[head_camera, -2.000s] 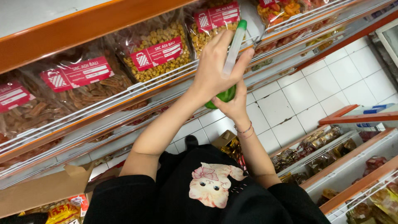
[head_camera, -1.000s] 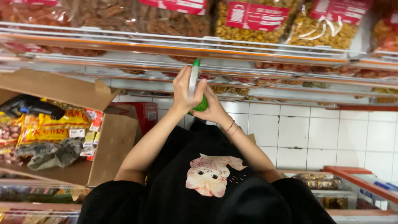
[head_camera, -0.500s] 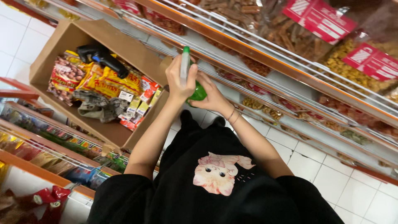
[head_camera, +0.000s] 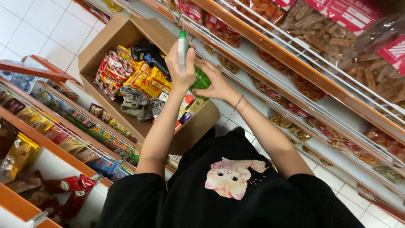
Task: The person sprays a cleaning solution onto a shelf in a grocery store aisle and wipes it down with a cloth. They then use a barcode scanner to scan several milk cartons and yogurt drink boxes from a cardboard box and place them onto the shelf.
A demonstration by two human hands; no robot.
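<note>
Orange shelves (head_camera: 295, 67) of bagged snacks run along one side; just beside them sits an open cardboard box (head_camera: 126, 38). Above the box, both hands hold a green spray bottle (head_camera: 198, 78). The left hand (head_camera: 182, 67) is closed round its white neck; the right hand (head_camera: 215, 82) cups the green body. A firm grip on both parts, I judge, keeps it steady.

Green spray bottle (head_camera: 197, 78) in both hands above open carton (head_camera: 109, 38).
</note>
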